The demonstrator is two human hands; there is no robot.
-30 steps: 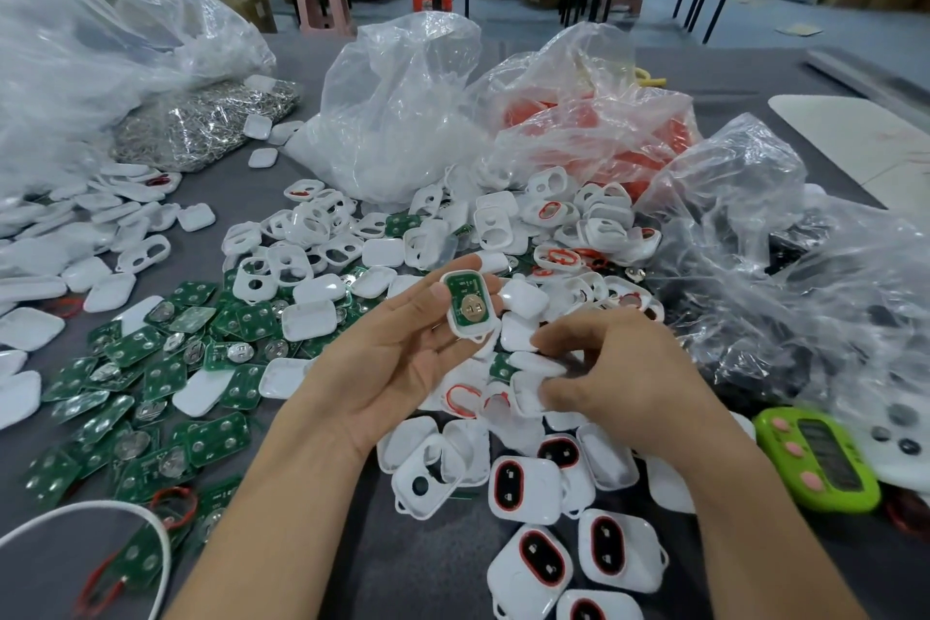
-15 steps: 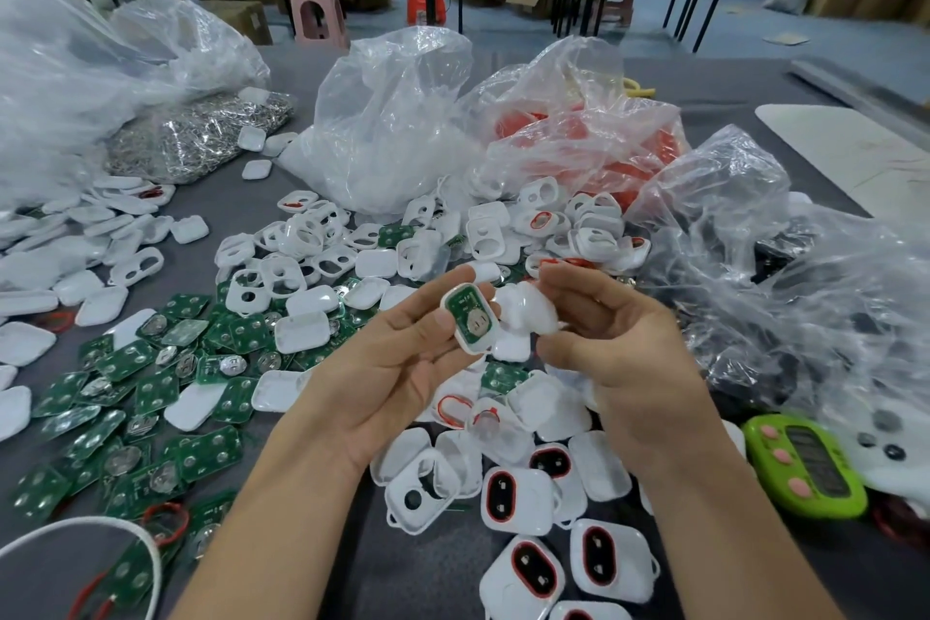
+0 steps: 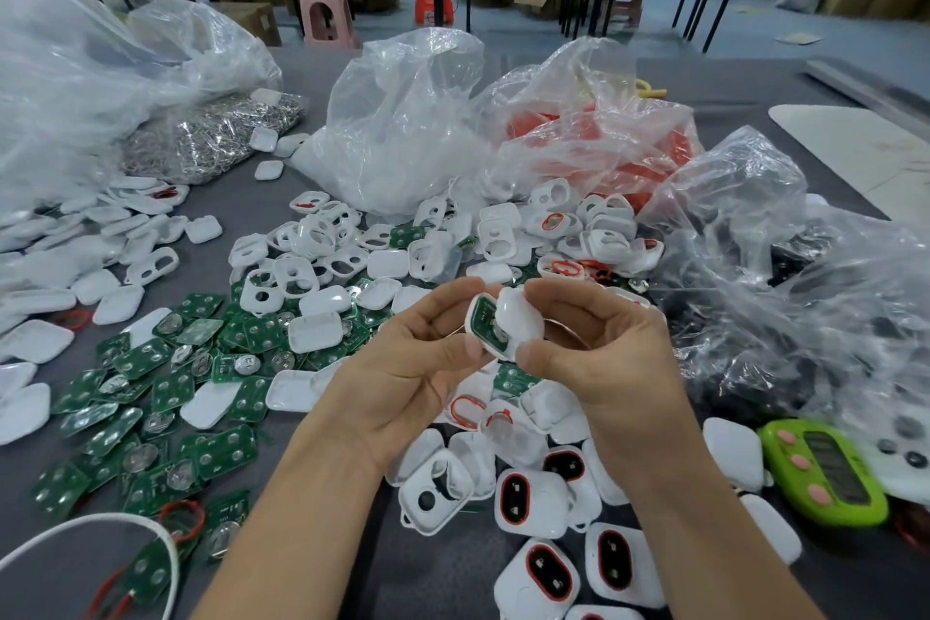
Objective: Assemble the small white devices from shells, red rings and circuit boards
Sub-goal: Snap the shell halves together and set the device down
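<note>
My left hand pinches a white shell half with a green circuit board seated in it, held above the table's middle. My right hand pinches a plain white shell cover and holds it against the board's right side, partly covering it. Loose green circuit boards lie at the left. White shells are scattered behind my hands. Finished devices with red rings lie at the bottom centre. A clear bag holds red rings.
Large clear plastic bags stand at the back and left, one with metal clips. Crumpled dark-filled bags fill the right. A green timer lies at the lower right. A white cable curves at the lower left.
My right hand picked a white shell cover from the pile, lifted it and brought it onto the board in my left hand. My left hand stayed about where it was.
</note>
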